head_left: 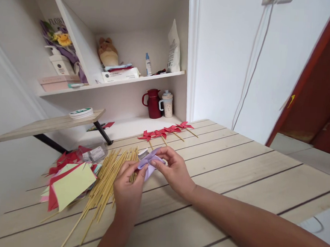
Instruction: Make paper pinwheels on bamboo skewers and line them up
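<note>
Two hands, left hand (128,186) and right hand (173,169), pinching one lilac paper pinwheel (149,164) above bench (235,169); bamboo sticks (104,187) at 8 o'clock, red pinwheels (164,133) at 12.

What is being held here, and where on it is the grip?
Both hands hold a folded lilac paper piece: the left hand grips its lower left edge, the right hand its right side.

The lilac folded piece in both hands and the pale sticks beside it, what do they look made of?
Lilac folded piece: likely thin matte paper, judging by its crisp folds and curled points. Pale thin sticks: probably bamboo or wood, straw-coloured, straight and unvarnished. Left hand and right hand pinch the piece.
</note>
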A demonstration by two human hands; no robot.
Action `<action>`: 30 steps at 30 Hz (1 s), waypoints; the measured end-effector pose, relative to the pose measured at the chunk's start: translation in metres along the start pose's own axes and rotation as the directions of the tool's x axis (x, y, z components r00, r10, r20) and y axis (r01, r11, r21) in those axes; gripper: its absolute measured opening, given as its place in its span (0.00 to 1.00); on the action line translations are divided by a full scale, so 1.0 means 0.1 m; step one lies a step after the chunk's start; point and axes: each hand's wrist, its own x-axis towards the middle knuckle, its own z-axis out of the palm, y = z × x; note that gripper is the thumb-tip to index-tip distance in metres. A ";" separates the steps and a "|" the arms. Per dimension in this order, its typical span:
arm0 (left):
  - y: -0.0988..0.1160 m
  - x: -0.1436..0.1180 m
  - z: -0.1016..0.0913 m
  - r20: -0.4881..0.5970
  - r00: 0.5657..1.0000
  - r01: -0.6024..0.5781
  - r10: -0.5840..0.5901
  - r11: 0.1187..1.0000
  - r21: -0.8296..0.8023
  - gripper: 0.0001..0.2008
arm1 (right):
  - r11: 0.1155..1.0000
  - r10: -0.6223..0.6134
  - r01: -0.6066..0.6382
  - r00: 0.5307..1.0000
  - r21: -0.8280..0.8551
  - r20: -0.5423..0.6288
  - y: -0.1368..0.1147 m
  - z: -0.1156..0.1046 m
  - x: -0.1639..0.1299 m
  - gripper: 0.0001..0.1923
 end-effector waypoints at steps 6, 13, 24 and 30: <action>0.05 0.00 0.01 -0.005 1.000 -0.010 0.010 1.000 -0.023 0.07 | 1.000 -0.002 0.001 1.000 -0.029 -0.007 -0.01 0.00 0.00 0.09; 0.04 -0.02 0.01 -0.084 0.986 -0.140 0.145 0.988 0.063 0.04 | 0.999 0.001 -0.001 1.000 -0.032 0.008 -0.03 0.02 -0.01 0.08; 0.04 -0.04 -0.02 -0.108 0.980 -0.158 0.166 0.984 0.077 0.03 | 0.998 -0.022 0.027 0.997 -0.064 0.073 -0.06 -0.01 0.00 0.06; 0.07 -0.05 -0.03 -0.106 0.977 -0.176 0.184 0.981 0.081 0.03 | 0.991 -0.079 0.088 0.993 -0.101 0.087 -0.09 -0.02 0.01 0.06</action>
